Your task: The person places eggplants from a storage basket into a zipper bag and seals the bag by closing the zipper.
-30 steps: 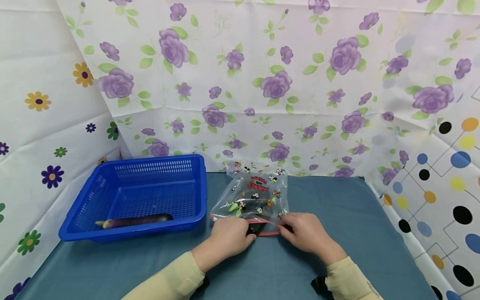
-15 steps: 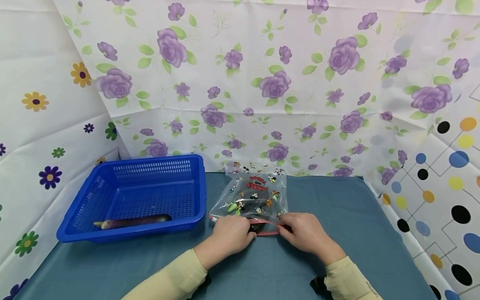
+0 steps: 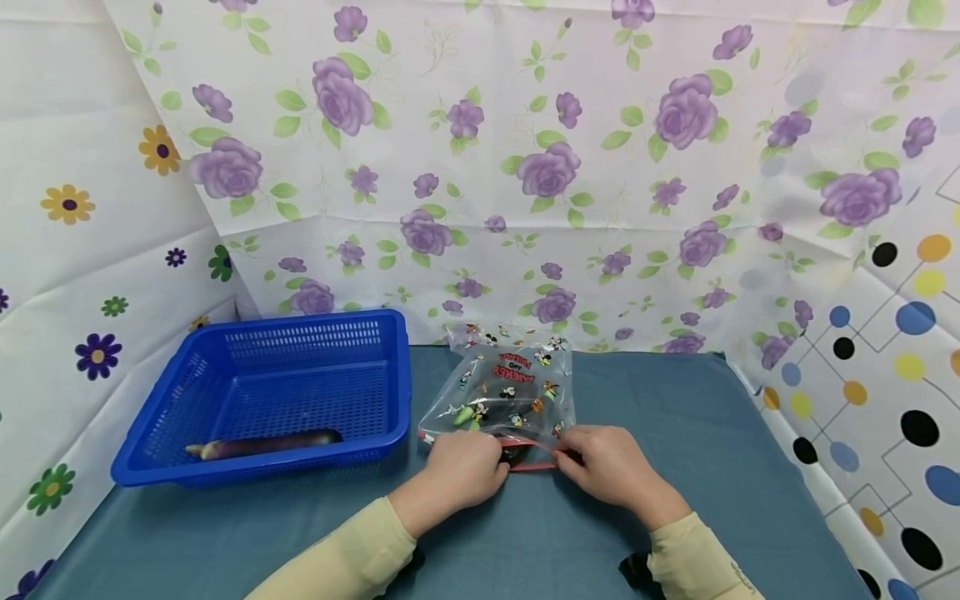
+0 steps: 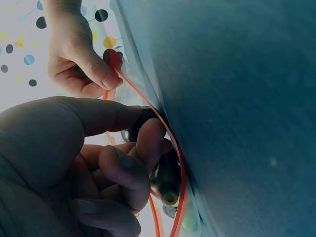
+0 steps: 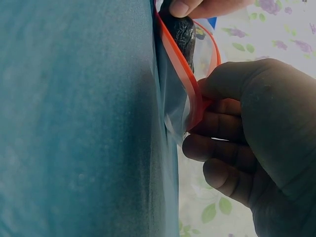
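A clear zip bag (image 3: 510,385) printed with cartoon figures lies at the middle of the table, its red-edged mouth toward me. Dark shapes with green ends show through the plastic. At the mouth, my left hand (image 3: 465,471) grips a dark, glossy, wrinkled thing (image 5: 181,39), whose kind is hard to tell. In the left wrist view, thumb and index finger pinch this dark thing (image 4: 140,126) inside the red rim. My right hand (image 3: 617,468) pinches the right corner of the mouth; the right wrist view shows the red zip edge (image 5: 182,64) between its thumb and fingers.
To the left stands a blue plastic basket (image 3: 407,375) with a long purple eggplant (image 3: 270,443) lying along its near side. A blue-grey cloth (image 3: 660,400) covers the table. Floral sheets (image 3: 480,167) hang behind, with a dotted sheet (image 3: 892,400) on the right.
Both hands stay at the bag's mouth with almost the same hold. The whole head view has shifted very slightly; the bag and basket look unmoved on the table.
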A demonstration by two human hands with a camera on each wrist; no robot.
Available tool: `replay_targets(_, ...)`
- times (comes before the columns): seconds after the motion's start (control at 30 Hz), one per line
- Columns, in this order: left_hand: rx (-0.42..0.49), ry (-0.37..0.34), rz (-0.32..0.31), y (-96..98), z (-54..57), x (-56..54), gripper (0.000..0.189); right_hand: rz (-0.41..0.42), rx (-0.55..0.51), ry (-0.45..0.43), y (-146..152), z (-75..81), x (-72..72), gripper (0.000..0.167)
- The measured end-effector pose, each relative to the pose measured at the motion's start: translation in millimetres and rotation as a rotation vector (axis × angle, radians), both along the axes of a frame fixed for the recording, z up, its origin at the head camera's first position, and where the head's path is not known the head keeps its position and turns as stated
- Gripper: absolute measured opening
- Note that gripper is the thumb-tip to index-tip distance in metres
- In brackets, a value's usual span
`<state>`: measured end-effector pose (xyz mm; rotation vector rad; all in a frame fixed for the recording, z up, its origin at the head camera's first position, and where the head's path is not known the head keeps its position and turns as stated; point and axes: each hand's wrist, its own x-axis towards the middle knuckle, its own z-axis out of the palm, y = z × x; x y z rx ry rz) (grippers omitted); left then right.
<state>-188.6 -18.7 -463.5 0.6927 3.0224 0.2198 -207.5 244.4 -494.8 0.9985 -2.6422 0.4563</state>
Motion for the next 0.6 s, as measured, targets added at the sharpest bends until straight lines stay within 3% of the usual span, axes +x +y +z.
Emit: replay_targets(0.6,-0.021,-0.001,-0.019,8.5,-2.1,-5.7,0.037,-0.007,0.001,0.007,0.1,-0.5,-0.7,0.013)
